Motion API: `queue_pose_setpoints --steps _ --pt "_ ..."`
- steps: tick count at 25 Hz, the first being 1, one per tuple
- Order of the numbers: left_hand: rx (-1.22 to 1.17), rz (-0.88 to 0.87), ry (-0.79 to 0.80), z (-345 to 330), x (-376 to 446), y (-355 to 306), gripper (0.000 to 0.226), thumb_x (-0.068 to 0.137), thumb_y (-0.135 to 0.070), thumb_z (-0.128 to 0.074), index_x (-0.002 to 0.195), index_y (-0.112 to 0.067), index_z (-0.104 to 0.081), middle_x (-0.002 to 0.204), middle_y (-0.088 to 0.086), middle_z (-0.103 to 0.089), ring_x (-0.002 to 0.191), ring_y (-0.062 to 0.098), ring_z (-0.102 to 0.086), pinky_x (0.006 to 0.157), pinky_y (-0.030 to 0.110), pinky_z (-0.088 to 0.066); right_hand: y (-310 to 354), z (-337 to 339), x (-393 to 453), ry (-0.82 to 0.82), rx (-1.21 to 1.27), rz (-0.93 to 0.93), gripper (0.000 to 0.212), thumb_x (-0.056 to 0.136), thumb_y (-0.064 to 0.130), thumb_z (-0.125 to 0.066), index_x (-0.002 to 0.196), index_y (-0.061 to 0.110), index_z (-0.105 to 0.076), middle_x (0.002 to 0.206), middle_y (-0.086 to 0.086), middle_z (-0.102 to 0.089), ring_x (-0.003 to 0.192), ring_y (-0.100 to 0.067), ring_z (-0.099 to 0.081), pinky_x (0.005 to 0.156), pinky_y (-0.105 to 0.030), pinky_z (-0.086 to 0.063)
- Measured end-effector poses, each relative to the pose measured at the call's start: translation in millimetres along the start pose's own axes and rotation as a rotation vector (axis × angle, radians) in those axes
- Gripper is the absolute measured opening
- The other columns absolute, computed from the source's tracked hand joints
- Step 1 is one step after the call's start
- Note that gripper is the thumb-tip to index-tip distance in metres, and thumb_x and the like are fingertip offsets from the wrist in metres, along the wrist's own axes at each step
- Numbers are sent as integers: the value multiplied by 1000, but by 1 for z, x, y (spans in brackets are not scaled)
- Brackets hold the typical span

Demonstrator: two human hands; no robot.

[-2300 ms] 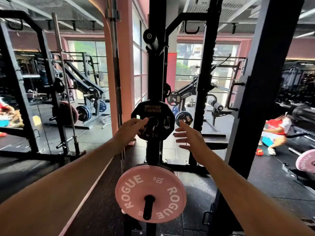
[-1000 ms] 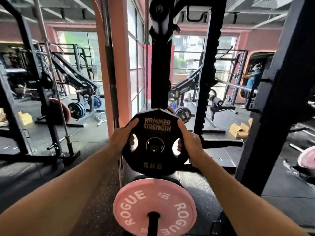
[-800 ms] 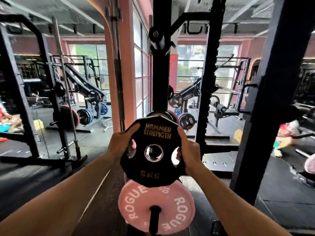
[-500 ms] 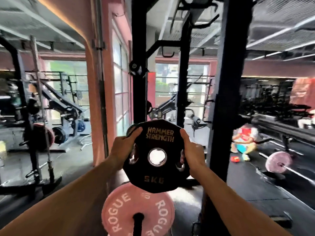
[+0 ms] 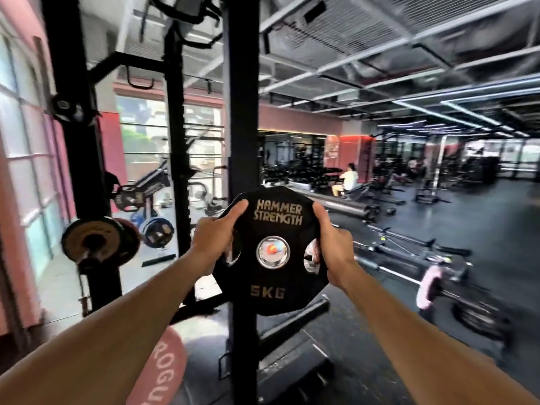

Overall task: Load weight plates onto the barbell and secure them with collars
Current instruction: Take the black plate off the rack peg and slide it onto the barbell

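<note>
Plate in black [image 5: 273, 252], marked HAMMER STRENGTH and 5KG, is held upright in mid-air in the head view, its face toward the camera, in front of a black rack upright [image 5: 241, 112]. Left hand [image 5: 214, 242] grips its left edge, thumb laid across the upper face and fingers curled through the left grip hole. Right hand [image 5: 331, 252] grips the right edge the same way, thumb up along the rim, fingers curled through the right slot. Beyond the plate, on the gym floor to the right, a barbell [image 5: 409, 276] lies with a pink plate [image 5: 429, 287] on its near end, blurred. At the bottom left edge of the view, part of a pink ROGUE plate [image 5: 166, 372] shows. Left of the upright, another plate [image 5: 99, 244] sits on a rack peg. A person in a pale top [image 5: 349, 182] sits far back.
</note>
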State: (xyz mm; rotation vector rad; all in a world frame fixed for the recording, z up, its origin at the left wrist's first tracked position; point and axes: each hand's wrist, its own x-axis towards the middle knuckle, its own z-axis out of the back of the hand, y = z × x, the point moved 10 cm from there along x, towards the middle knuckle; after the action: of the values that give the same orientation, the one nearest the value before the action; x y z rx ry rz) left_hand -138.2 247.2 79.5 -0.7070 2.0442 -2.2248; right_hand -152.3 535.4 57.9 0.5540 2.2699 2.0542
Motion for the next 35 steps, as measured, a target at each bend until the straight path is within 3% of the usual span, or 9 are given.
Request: queue_pose_setpoints --steps 7,10,14,17,20,23,30,33,35 --pt "34 -9 99 -143 0 -8 76 41 -91 -74 43 -25 -34 46 4 -36 39 20 -35 43 29 -35 -5 124 66 -106 -30 -9 85 46 96 -64 30 13 -51 40 -11 -52 33 -23 -49 44 -30 -43" --pt "38 -7 89 -209 17 -3 77 42 -89 -76 45 -26 -31 45 0 -32 40 19 -32 45 32 -35 -15 165 123 -101 -32 -5 85 52 94 -61 28 12 -56 37 -10 -54 30 -21 -52 35 -21 -40" --pt "6 34 13 -278 47 9 82 34 -88 -79 65 -18 -49 46 0 -34 41 20 -32 48 35 -34 -21 199 207 -51 -28 7 85 48 93 -63 40 9 -65 47 -10 -63 35 -17 -58 35 -19 -41" --pt "42 42 -71 -315 66 10 76 35 -88 -77 52 -22 -44 47 2 -36 42 20 -33 50 36 -34 -28 211 266 -3 -40 -7 84 48 94 -61 43 11 -65 46 -8 -63 35 -17 -58 38 -21 -43" --pt "78 49 -138 -333 79 9 79 40 -89 -76 51 -26 -29 50 3 -32 44 20 -31 45 31 -31 -34 205 304 89 -24 -22 79 47 96 -61 31 19 -53 38 0 -51 33 -18 -49 41 -26 -41" --pt "97 62 -176 -343 87 15 82 38 -88 -76 49 -27 -23 51 2 -28 47 21 -28 40 27 -31 -48 198 329 128 19 -52 72 49 92 -66 48 21 -54 45 3 -52 42 -17 -47 51 -33 -40" --pt "159 -6 -252 -343 92 21 81 42 -90 -75 46 -23 -30 50 6 -31 47 24 -30 42 31 -27 -68 181 354 194 118 -42 68 54 84 -65 55 17 -54 41 0 -51 32 -16 -44 34 -21 -36" --pt "182 -32 -286 -343 89 12 86 42 -91 -74 56 -11 -45 53 10 -38 46 25 -36 46 35 -33 -66 173 356 239 156 -31 69 53 84 -64 57 16 -52 40 0 -47 31 -15 -41 34 -20 -34" --pt "173 -35 -307 -340 90 6 86 41 -91 -74 57 -12 -45 55 9 -40 46 25 -37 48 37 -34 -62 166 363 260 149 -21 71 52 87 -63 53 17 -48 41 0 -46 32 -16 -41 37 -23 -35"
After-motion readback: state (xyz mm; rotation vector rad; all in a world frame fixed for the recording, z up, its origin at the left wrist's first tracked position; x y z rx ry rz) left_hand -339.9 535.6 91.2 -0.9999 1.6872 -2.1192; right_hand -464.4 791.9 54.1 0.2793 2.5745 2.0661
